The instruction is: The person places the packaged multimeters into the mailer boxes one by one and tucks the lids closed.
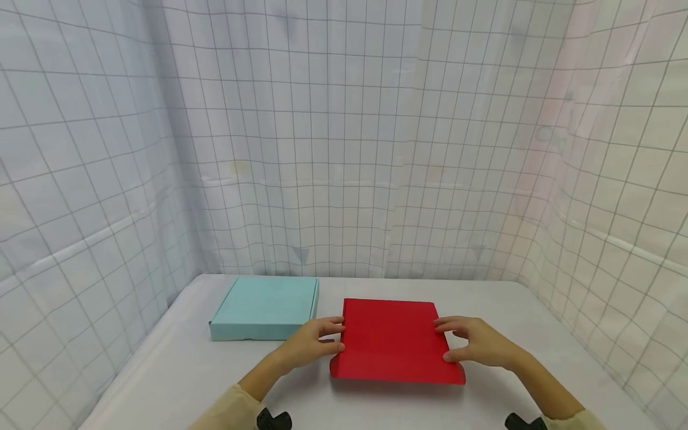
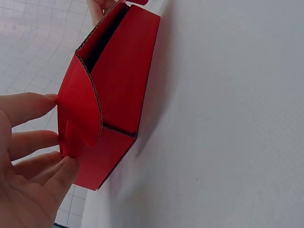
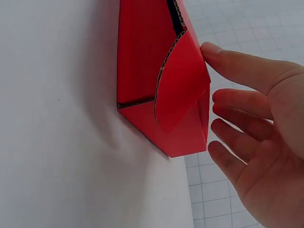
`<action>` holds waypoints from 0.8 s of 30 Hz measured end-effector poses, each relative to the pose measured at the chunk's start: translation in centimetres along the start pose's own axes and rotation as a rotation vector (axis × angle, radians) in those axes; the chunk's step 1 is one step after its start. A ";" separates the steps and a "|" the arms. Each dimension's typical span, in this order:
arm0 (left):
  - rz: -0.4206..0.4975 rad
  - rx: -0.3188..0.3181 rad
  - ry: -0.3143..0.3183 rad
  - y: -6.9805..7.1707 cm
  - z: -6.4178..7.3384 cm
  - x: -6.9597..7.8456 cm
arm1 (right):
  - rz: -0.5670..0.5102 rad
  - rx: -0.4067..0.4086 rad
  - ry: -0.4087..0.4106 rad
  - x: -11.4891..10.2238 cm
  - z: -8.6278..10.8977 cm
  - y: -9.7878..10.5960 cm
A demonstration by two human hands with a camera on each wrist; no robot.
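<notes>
A red cardboard box lies in front of me, its lid raised a little at the near side. My left hand touches the left side of the lid, and in the left wrist view its fingertips rest at the rounded side flap. On the other side, my right hand has its thumb against the lid's edge by the right flap. Its other fingers extend along the box's side. A dark gap shows between the lid and the front wall.
A closed light-blue box lies left of the red one, just beyond my left hand. Both boxes are on a white-covered table. Grid-patterned white curtains surround the table at the back and sides.
</notes>
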State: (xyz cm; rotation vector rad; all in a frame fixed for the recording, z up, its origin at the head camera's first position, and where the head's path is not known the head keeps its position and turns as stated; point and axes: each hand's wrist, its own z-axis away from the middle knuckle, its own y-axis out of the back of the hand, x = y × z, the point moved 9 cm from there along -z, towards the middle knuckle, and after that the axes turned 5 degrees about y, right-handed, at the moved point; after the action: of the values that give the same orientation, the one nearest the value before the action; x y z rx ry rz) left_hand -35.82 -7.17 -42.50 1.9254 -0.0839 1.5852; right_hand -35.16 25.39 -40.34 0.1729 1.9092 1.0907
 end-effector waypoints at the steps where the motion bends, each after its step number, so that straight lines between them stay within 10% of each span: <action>1: -0.005 0.003 0.001 0.0 0.0 0.0 | 0.014 -0.007 0.011 -0.2 -0.2 -0.1; 24: 0.067 0.024 -0.004 -0.3 0.1 -0.1 | 0.166 -0.153 0.040 -2.7 -2.3 -3.6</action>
State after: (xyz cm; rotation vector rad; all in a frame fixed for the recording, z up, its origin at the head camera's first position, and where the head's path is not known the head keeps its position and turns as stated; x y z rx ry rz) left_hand -35.68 -7.05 -42.73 1.9632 -0.1336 1.6327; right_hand -34.27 20.43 -40.81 0.2282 1.8632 1.3560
